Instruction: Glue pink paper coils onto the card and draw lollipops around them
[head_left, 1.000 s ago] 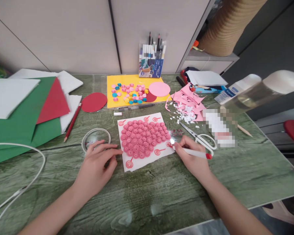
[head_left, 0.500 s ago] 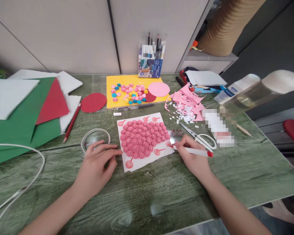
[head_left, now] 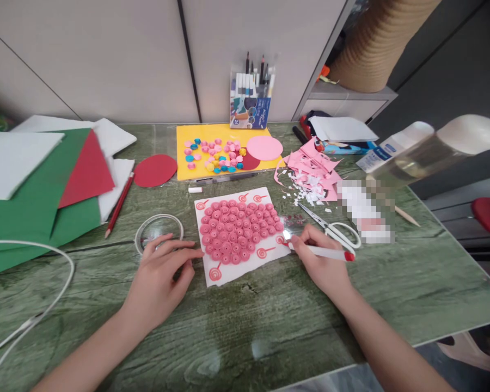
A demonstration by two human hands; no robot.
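Observation:
A white paper sheet (head_left: 239, 275) lies at the middle of the table, covered with many pink paper coils (head_left: 231, 228). Red spiral drawings with short stems mark its edges. My right hand (head_left: 320, 258) pinches a white marker (head_left: 330, 252) with a red end, its tip at a red drawing on the sheet's right corner. Fingers spread, my left hand (head_left: 163, 275) rests on the table with the index fingertip at the sheet's left edge. A roll of clear tape (head_left: 138, 239) lies just beyond that hand, partly covered by its fingers.
White-handled scissors (head_left: 330, 226) lie beyond my right hand, near pink paper scraps (head_left: 312, 169). A yellow sheet (head_left: 183, 171) carries small coloured pieces. A marker set (head_left: 250, 103) stands at the back. Left are green paper (head_left: 24, 223), a red pencil (head_left: 120, 204) and a white cable (head_left: 71, 267).

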